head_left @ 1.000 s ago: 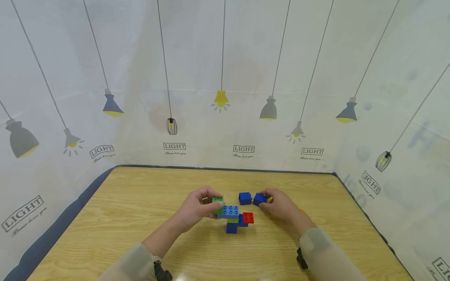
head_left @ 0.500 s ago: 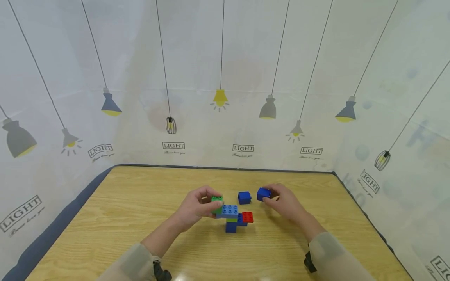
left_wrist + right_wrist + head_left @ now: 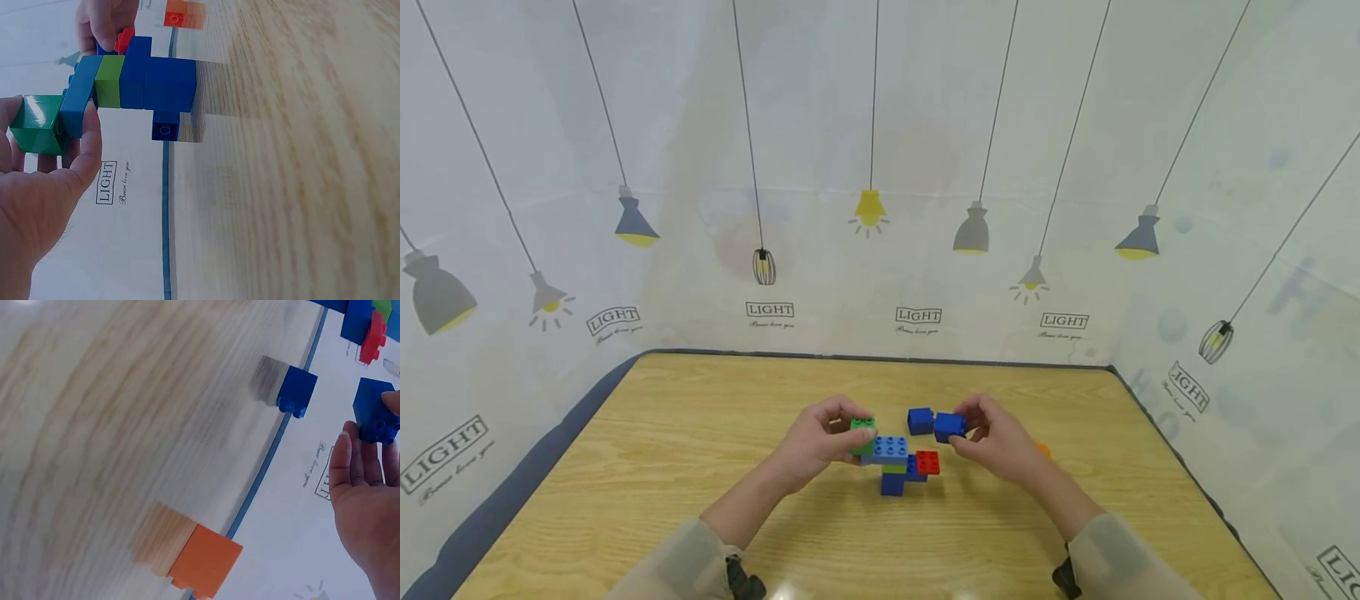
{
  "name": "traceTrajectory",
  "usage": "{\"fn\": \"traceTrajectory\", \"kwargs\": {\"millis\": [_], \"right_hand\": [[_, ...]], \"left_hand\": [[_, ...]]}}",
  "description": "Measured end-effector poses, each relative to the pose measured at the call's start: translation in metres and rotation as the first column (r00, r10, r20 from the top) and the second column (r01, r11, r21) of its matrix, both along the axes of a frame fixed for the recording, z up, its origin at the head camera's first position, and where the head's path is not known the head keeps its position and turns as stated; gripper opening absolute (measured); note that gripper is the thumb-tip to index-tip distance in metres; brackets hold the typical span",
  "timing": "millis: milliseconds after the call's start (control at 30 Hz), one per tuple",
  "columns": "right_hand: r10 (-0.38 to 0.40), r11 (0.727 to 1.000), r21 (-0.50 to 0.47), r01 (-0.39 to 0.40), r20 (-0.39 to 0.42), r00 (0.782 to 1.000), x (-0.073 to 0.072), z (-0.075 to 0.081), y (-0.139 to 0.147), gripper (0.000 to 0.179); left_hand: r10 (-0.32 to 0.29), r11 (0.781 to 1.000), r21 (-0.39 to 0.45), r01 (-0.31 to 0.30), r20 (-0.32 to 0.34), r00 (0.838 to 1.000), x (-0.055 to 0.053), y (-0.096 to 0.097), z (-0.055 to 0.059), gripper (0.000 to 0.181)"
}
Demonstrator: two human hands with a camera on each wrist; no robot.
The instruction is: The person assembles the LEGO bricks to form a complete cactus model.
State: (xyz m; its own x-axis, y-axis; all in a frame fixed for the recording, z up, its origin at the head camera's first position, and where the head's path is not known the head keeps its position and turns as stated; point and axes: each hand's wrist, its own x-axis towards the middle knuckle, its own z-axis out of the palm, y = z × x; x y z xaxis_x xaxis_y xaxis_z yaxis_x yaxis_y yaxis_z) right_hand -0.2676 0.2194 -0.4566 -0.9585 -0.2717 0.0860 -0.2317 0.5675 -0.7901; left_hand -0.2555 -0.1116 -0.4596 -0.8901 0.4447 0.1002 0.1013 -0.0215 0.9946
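My left hand [image 3: 820, 437] grips the green brick [image 3: 862, 433] at the left end of a toy-brick structure. That structure has a light blue brick [image 3: 890, 450] on top, a lime brick [image 3: 109, 82] under it, dark blue bricks [image 3: 170, 84] at the base and a red brick [image 3: 928, 462] jutting out to the right. My right hand [image 3: 1000, 442] pinches a dark blue brick [image 3: 377, 411] between thumb and fingers, held above the table, its studs turned sideways toward the palm. Just left of it, a second blue brick [image 3: 921, 421] lies on its side on the table.
An orange brick [image 3: 206, 559] lies on the wooden table [image 3: 700, 400], partly hidden behind my right wrist in the head view. A pale curtain [image 3: 820, 167] printed with lamps surrounds the table's back and sides. Dark bands sit on both wrists.
My right hand first carried its blue brick slightly right and away, then brought it back left, close to the loose blue brick. My left hand and the structure stay in place.
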Motion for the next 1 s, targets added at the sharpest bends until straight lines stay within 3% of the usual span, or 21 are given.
{"fn": "traceTrajectory", "kwargs": {"millis": [367,500,800,1000], "right_hand": [[0.160,0.981,-0.110,-0.162,-0.030,0.987,0.016,0.005,-0.005,0.037],[0.212,0.971,-0.101,-0.217,-0.061,0.975,0.019,0.005,-0.008,0.038],[0.204,0.976,-0.071,-0.207,-0.043,0.978,0.021,0.006,-0.007,0.042],[0.242,0.968,-0.042,-0.248,-0.101,0.965,0.023,0.006,-0.004,0.036]], "left_hand": [[0.012,1.000,-0.001,-0.012,0.008,1.000,0.001,0.001,0.001,0.036],[0.014,1.000,-0.002,-0.014,0.011,1.000,0.001,0.001,0.001,0.035],[0.015,1.000,-0.002,-0.015,0.009,1.000,0.001,0.001,0.001,0.029],[0.017,1.000,-0.002,-0.017,0.016,1.000,0.001,0.001,0.002,0.036]]}}
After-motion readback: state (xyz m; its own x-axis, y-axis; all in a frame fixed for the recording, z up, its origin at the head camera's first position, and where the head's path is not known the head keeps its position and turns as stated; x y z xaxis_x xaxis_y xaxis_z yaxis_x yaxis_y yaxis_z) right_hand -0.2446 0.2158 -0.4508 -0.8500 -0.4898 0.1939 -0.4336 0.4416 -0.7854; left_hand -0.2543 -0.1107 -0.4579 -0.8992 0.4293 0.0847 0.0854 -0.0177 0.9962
